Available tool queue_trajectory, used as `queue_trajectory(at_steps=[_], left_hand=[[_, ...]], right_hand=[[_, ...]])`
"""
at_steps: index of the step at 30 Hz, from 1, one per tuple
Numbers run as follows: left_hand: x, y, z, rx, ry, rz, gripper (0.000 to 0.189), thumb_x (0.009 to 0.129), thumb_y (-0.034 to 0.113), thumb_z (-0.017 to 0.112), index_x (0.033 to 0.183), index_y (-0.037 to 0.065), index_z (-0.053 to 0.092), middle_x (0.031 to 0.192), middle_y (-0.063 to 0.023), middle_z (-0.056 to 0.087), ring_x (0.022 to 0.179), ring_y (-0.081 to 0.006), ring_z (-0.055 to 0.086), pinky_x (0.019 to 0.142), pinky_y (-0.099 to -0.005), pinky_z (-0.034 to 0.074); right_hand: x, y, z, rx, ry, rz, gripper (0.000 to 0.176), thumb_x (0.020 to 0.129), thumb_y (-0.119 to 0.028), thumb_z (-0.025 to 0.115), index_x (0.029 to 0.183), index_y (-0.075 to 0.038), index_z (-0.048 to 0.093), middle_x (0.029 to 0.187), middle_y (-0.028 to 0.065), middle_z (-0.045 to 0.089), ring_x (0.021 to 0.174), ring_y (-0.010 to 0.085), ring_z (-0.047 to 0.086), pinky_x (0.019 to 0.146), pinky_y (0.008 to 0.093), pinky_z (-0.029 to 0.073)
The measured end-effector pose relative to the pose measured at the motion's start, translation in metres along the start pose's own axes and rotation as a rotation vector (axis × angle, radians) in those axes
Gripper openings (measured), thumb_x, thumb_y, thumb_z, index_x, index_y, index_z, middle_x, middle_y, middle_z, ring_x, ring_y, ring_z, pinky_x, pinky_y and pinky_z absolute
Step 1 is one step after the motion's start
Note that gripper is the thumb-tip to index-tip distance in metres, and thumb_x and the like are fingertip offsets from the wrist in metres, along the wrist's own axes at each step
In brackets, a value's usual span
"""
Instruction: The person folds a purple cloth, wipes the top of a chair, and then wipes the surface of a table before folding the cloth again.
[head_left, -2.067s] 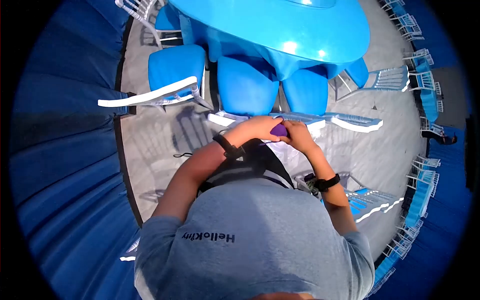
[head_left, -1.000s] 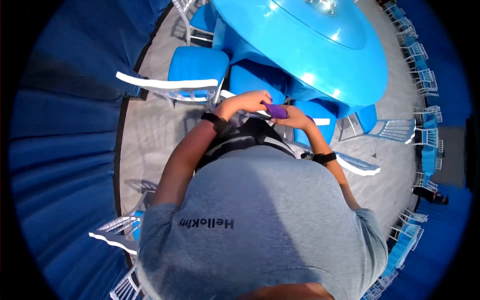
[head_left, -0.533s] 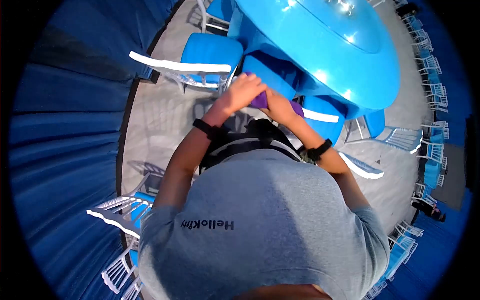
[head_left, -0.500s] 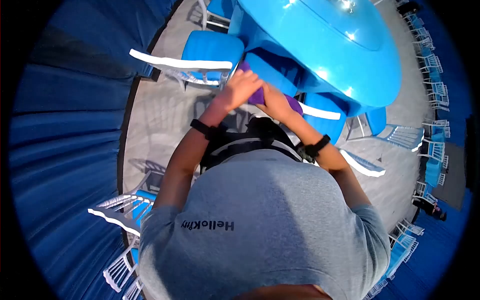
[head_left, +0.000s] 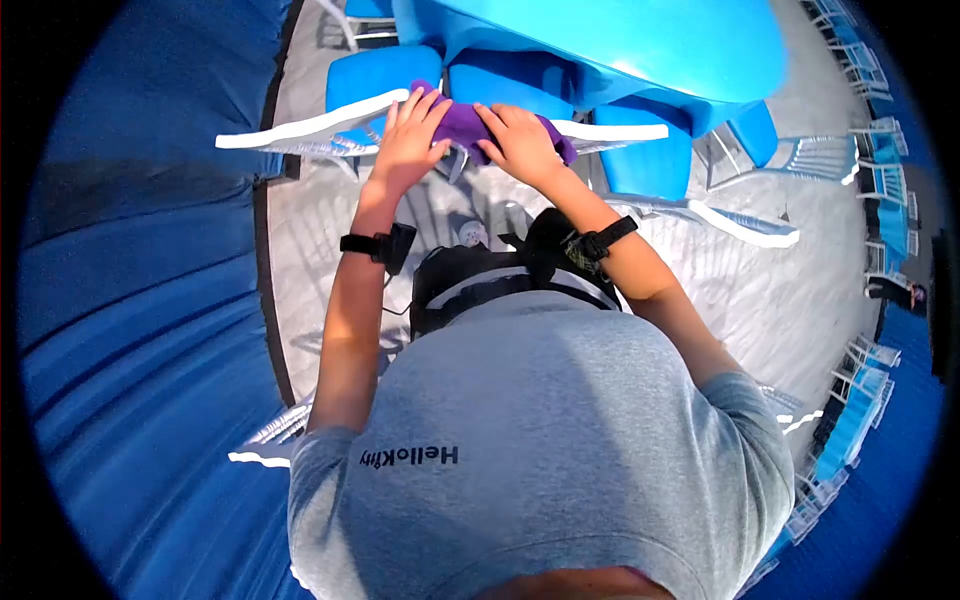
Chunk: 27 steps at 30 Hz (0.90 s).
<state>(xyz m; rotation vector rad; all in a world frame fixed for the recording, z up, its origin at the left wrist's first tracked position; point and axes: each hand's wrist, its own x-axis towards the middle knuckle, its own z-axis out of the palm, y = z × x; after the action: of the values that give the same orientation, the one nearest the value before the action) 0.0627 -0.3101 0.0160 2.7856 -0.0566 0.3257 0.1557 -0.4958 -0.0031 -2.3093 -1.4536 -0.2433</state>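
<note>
A purple cloth [head_left: 465, 125] lies draped along the top of a white chair back [head_left: 620, 131] with a blue seat [head_left: 510, 80]. My left hand [head_left: 408, 140] grips the cloth's left end, its fingers over the top and the thumb on the near side. Beside it, my right hand [head_left: 520, 142] has its fingers curled over the cloth farther right. The rail beneath the cloth is mostly hidden. Close to my left hand is the white back [head_left: 310, 125] of a neighbouring chair.
A glossy blue table [head_left: 600, 40] stands beyond the chairs. Another white chair back [head_left: 745, 225] is at the right. A dark blue curtain [head_left: 140, 300] hangs along the left, over a pale floor [head_left: 310, 250]. Rows of chairs [head_left: 885, 180] line the far right.
My hands have moved apart, the left one shifting left, and the purple cloth is spread wider along the chair back. The view has shifted, so the table sits higher.
</note>
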Motion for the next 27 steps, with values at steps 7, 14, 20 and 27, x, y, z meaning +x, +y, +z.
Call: queue_trajectory(at_steps=[7,14,20,27], left_hand=[[0.052,0.055,0.05,0.177,-0.224,0.182,0.041,0.081,0.036,0.055,0.106,0.004,0.051,0.097,-0.013,0.056,0.093,-0.028,0.054,0.089,-0.0445,0.037],[0.103,0.173,0.112,0.067,-0.086,0.396,0.049,0.078,0.012,0.055,0.124,0.001,0.043,0.118,-0.022,0.049,0.108,-0.0334,0.049,0.088,-0.0412,0.04],[0.118,0.2,0.127,0.19,0.043,0.321,0.054,0.077,0.008,0.05,0.13,0.008,0.04,0.106,-0.0177,0.053,0.096,-0.0297,0.053,0.083,-0.0392,0.043],[0.088,0.151,0.099,0.223,-0.071,0.123,0.027,0.078,0.017,0.055,0.103,0.01,0.053,0.09,-0.0084,0.056,0.088,-0.0239,0.055,0.077,-0.0355,0.04]], right_hand=[[-0.045,0.046,-0.027,-0.117,0.112,0.037,0.043,0.076,-0.008,0.048,0.118,-0.005,0.049,0.106,0.0113,0.056,0.098,0.0263,0.053,0.085,0.0359,0.041],[-0.152,0.137,-0.075,-0.282,-0.082,0.346,0.055,0.076,-0.004,0.048,0.131,-0.01,0.04,0.136,0.0076,0.039,0.123,0.0278,0.039,0.1,0.043,0.031],[-0.175,0.156,-0.093,-0.152,-0.005,0.371,0.059,0.078,-0.013,0.06,0.132,-0.006,0.036,0.137,0.0115,0.037,0.124,0.0327,0.036,0.099,0.0405,0.033],[-0.088,0.122,-0.058,-0.042,-0.041,0.102,0.051,0.076,-0.025,0.064,0.116,0.002,0.046,0.112,0.0181,0.052,0.109,0.0348,0.047,0.095,0.0415,0.036]])
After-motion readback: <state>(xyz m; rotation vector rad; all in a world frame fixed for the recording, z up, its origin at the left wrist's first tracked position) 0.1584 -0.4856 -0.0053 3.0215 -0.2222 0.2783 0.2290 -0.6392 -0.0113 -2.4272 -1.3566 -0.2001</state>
